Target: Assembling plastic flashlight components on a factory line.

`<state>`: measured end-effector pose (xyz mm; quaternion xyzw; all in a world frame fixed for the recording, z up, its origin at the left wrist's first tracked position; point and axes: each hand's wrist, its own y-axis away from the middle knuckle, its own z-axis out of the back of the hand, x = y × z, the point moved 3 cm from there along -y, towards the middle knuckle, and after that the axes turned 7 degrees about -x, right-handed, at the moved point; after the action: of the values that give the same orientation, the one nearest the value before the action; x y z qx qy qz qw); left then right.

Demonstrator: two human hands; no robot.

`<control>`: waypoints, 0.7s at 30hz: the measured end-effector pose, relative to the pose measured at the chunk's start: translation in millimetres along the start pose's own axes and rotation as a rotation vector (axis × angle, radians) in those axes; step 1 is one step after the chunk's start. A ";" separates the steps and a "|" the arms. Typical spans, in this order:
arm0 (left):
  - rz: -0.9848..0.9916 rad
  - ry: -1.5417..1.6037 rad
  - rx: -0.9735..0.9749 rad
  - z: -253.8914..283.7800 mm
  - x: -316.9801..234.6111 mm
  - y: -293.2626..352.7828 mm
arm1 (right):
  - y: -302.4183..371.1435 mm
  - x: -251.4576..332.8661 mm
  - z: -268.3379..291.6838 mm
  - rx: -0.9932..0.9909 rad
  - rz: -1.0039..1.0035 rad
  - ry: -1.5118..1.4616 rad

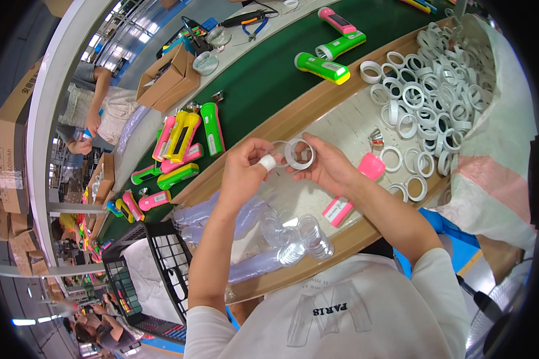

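Left hand (pixel 245 164): finger and thumb, the thumb wearing a white cover (pixel 267 162), pinch what looks to me like a clear lens disc (pixel 279 149) by its edge.
Right hand (pixel 329 164): thumb and fingers pinch a white ring (pixel 298 167), its hole facing me.
Ring and disc: held up over the tray (pixel 341 110), overlapping in my view; whether they touch, I can't tell.
Pink flashlight: two pink parts show on the tray, a flared end (pixel 371 166) above the right forearm and a labelled handle (pixel 338 210) below it; the forearm hides whether they join.
Reflector cup (pixel 375 136): loose, near the flared end.
Lens stock: clear discs stacked (pixel 311 236) near the tray's front edge, beside clear plastic sleeves (pixel 254 269).
Ring stock: a big heap of white rings (pixel 428 90) at the tray's right end.
Done: hard to judge; a green-and-yellow flashlight (pixel 321 67) and others lie on the green belt (pixel 263 84), perhaps finished.
Left: plenty, I'd say; this pair looks only at the matching stage, and another cluster of flashlights (pixel 182 137) lies to the left with loose reflectors (pixel 218 96) nearby.
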<state>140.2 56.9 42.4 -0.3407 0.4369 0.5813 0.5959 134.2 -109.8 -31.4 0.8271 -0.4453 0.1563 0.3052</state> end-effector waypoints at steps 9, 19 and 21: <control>-0.266 -0.045 -0.061 -15.2 -13.3 -13.3 | 1.3 1.9 1.2 0.009 -0.006 -0.151; -0.531 -0.643 0.061 -77.4 2.0 46.0 | 4.7 41.3 15.2 -0.105 0.203 -0.277; -0.472 -0.614 0.243 -114.3 1.8 75.7 | 5.6 46.2 13.3 -0.124 0.213 -0.299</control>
<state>50.9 -39.9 4.3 -0.1692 0.2141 0.4473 0.8517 155.0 -150.3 -15.0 0.7689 -0.5796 0.0354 0.2676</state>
